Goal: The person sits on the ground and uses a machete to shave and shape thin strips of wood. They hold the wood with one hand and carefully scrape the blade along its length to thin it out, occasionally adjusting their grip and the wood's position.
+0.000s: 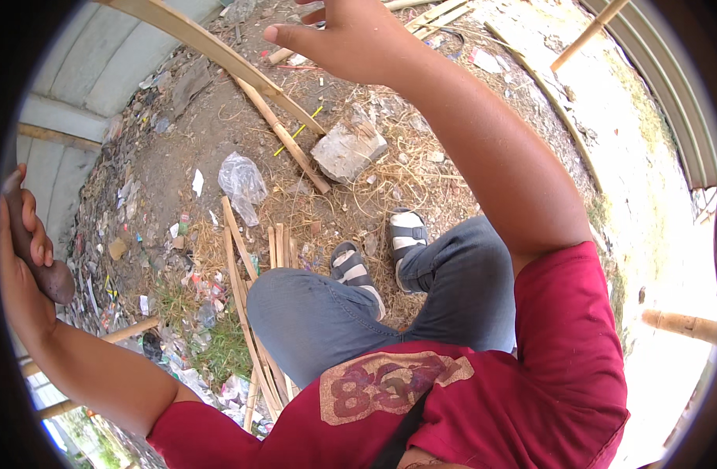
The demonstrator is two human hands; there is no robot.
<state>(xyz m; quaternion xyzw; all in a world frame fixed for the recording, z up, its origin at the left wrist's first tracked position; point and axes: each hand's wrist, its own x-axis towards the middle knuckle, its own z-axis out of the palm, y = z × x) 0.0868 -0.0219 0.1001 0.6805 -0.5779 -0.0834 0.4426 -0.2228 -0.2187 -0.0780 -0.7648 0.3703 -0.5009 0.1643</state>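
My left hand is raised at the far left with its fingers wrapped round a dark brown handle. The handle ends in a rounded knob, and the rest of the tool cannot be made out. At the top edge, my right hand is lifted with the thumb stretched out; part of its fingers is cut off by the frame. A long split-bamboo strip slants below and left of that hand. Its lower end reaches a rough grey concrete block on the ground. A second bamboo piece lies beside the block.
Several bamboo strips lie left of my bent knee. A clear plastic bag and scattered litter cover the dirt. Grey wall panels stand at upper left, and a corrugated sheet at upper right. My sandalled feet are near the block.
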